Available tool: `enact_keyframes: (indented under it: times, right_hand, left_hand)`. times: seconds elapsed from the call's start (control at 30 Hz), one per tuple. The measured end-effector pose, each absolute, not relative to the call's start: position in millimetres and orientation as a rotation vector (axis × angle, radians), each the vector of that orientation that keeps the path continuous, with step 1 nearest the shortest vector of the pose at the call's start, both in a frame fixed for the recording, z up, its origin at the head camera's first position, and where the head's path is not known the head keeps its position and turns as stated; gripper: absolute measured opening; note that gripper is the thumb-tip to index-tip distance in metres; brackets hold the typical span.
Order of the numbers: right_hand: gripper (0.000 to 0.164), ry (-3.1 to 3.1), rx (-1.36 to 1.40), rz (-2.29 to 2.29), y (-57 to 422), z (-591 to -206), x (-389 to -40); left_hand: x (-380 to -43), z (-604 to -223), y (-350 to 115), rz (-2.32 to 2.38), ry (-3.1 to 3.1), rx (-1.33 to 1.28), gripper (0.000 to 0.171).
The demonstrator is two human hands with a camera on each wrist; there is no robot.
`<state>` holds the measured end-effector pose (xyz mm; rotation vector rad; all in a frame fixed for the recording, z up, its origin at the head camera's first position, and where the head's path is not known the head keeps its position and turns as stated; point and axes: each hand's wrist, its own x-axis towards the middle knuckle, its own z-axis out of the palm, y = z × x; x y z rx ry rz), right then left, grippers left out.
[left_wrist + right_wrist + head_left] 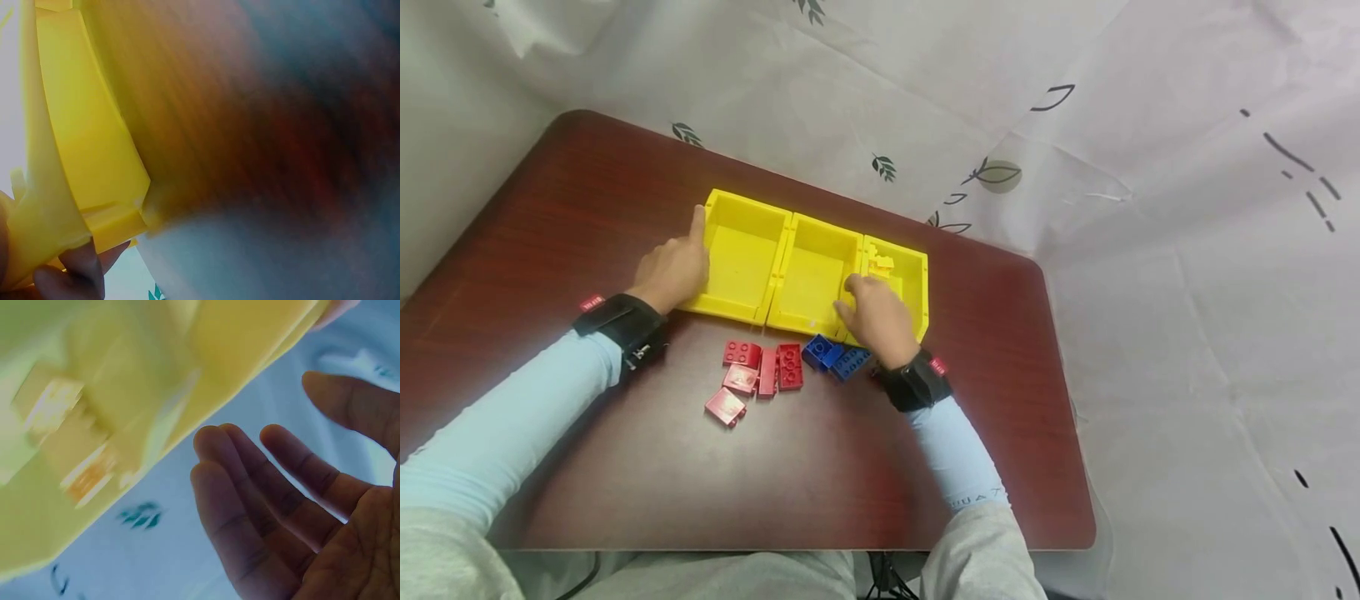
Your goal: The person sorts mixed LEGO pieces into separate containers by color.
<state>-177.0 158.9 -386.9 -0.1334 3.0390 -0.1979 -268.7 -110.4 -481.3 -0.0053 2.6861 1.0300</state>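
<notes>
A yellow tray (pixel 780 265) with three compartments sits on the table, slightly slanted. My left hand (pixel 674 268) grips its left end, with fingertips (pixel 70 275) on either side of the wall in the left wrist view. Over the right part of the tray hovers my right hand (pixel 883 319), its fingers (pixel 290 509) loosely spread and holding nothing. Yellow bricks (pixel 881 263) lie in the right-hand compartment, blurred in the right wrist view. In front of the tray are several red bricks (pixel 767 372) and blue bricks (pixel 851 363), the latter close to my right wrist.
The dark red wooden table (pixel 700 492) has rounded corners. A pale curtain (pixel 925 100) with leaf prints hangs right behind its far edge and along the right side. Black bands (pixel 916 380) are strapped on both wrists.
</notes>
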Motion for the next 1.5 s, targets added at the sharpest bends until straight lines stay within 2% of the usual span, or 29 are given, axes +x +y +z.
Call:
enact_keyframes:
  times: [0.2, 0.23, 0.33, 0.43, 0.5, 0.57, 0.67, 0.87, 1.27, 1.4, 1.5]
  right_hand:
    - [0.039, 2.977, -0.410, -0.111, 136, -406, -153]
    - [0.038, 2.972, -0.437, -0.088, 135, -410, -151]
    - [0.037, 2.945, -0.447, -0.037, 133, -421, -145]
    - [0.037, 2.943, -0.448, -0.010, 136, -430, -142]
    - [0.037, 2.951, -0.448, 0.000, 137, -435, -141]
    - [0.036, 2.950, -0.447, -0.003, 138, -439, -140]
    - [0.035, 2.930, -0.431, -0.011, 140, -444, -137]
    - [0.035, 2.931, -0.396, -0.020, 141, -448, -134]
    - [0.036, 2.972, -0.529, 0.216, 138, -457, -131]
    - [0.031, 2.963, -0.520, 0.163, 137, -454, -129]
    - [0.031, 2.972, -0.513, 0.069, 135, -440, -135]
  left_hand:
    - [-269, -482, -109, 1.037, 2.670, -0.032, 0.092]
    - [-269, -482, -109, 1.019, 2.680, -0.007, 0.086]
    - [-268, -483, -109, 0.980, 2.714, 0.062, 0.071]
    - [-267, -482, -110, 0.994, 2.701, 0.040, 0.075]
    - [-267, -480, -110, 1.030, 2.676, -0.024, 0.090]
    - [-267, -479, -110, 1.030, 2.671, -0.039, 0.092]
    - [-266, -478, -110, 1.023, 2.682, -0.030, 0.088]
    - [-265, -480, -110, 0.946, 2.734, 0.097, 0.065]
    - [-264, -482, -111, 0.891, 2.779, 0.186, 0.072]
    - [-265, -481, -110, 0.952, 2.733, 0.099, 0.064]
    - [-266, -481, -110, 0.997, 2.709, 0.050, 0.070]
